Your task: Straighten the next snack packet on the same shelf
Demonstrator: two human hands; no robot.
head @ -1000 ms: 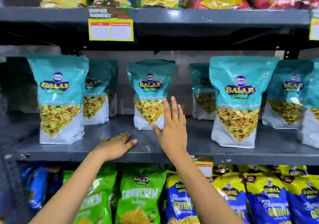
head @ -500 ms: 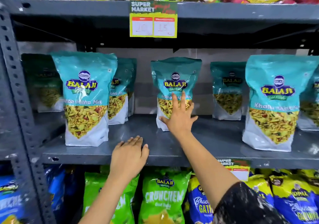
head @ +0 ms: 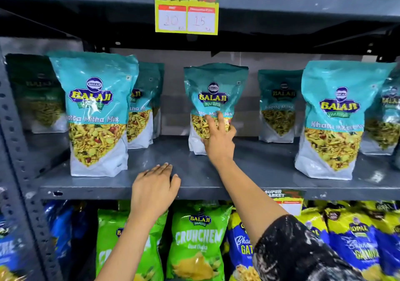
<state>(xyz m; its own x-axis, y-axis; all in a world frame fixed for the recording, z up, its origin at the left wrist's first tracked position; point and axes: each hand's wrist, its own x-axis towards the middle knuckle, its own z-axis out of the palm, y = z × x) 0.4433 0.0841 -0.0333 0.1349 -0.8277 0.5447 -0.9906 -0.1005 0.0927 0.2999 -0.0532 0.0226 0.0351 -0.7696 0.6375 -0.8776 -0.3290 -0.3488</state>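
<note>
The right hand (head: pixel 218 142) presses its straight fingers on a teal pouch (head: pixel 215 90) of yellow snack mix, grip apart. The left hand (head: pixel 154 188), at seven o'clock from it, rests flat on the shelf (head: pixel 249 172), grip apart.

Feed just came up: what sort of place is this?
Likely a supermarket snack aisle: a "Super Market" price tag on grey metal shelving, and rows of Balaji snack pouches, one touched by the right hand.

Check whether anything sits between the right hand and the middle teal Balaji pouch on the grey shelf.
Nothing visible does. The right hand already lies against the front of the middle teal pouch, fingers on its lower half. The left hand rests on the shelf edge, off to the side.
</note>
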